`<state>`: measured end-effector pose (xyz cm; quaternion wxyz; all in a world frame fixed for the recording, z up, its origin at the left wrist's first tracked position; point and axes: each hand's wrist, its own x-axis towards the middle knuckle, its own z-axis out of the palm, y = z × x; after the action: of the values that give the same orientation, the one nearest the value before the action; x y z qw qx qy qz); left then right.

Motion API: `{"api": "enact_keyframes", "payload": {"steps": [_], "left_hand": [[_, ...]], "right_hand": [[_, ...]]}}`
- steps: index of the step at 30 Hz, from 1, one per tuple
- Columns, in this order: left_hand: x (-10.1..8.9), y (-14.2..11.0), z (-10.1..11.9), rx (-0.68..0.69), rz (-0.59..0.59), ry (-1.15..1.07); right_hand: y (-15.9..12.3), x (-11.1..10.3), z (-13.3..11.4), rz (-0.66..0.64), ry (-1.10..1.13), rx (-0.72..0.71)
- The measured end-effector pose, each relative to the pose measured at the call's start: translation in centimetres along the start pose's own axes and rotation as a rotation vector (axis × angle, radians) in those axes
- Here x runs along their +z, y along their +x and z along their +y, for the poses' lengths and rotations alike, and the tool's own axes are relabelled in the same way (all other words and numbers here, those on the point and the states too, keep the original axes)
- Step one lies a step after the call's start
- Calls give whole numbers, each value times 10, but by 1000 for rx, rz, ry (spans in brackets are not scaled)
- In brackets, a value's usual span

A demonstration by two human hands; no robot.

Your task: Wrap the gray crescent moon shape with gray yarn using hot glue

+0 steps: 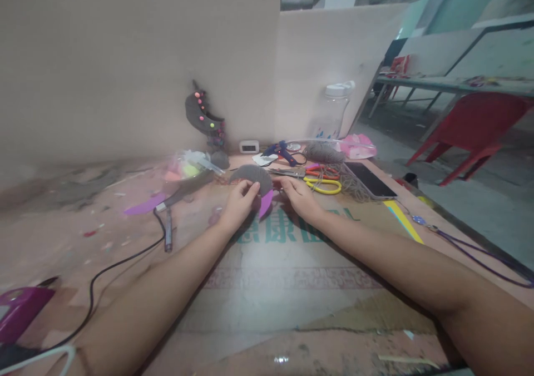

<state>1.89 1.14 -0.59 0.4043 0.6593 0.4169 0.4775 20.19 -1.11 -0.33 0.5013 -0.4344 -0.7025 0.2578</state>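
My left hand (242, 201) pinches a grey yarn-wrapped piece (249, 174) between thumb and fingers, above a cardboard sheet. A pointed purple tip (266, 203) sticks out below the grey winding. Just to the right, my right hand (294, 195) is closed with its fingertips together, close to the piece. What it holds is too small to make out. Beyond it lie yellow-handled scissors (323, 186), orange-handled scissors (321, 171) and loose grey yarn (356, 187).
At the back stand a blue glue gun (283, 152), a small clock (249, 146) and a clear bottle (331, 112). A phone (369, 180) lies right. A grey crescent (202, 114) hangs on the wall. Left are a bowl (183, 184), purple crescent (144, 204) and black cable (112, 265).
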Motion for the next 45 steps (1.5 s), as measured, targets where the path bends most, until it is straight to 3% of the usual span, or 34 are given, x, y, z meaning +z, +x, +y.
{"api": "enact_keyframes", "payload": {"steps": [5, 15, 20, 25, 37, 40, 45], "left_hand": [[0, 0, 0, -2, 11, 15], [3, 0, -7, 7, 14, 154], [2, 2, -6, -10, 47, 249], [1, 4, -11, -20, 87, 253], [3, 6, -18, -55, 93, 164], [3, 6, -17, -67, 113, 114], [0, 6, -21, -93, 128, 66]], "right_hand": [[2, 1, 1, 84, -65, 64], [2, 3, 7, 88, -138, -16], [1, 3, 7, 79, -69, 9], [4, -1, 12, 165, 139, 149], [4, 1, 18, 147, -59, 65], [9, -9, 20, 154, -179, -4], [22, -48, 34, 161, -352, -65]]}}
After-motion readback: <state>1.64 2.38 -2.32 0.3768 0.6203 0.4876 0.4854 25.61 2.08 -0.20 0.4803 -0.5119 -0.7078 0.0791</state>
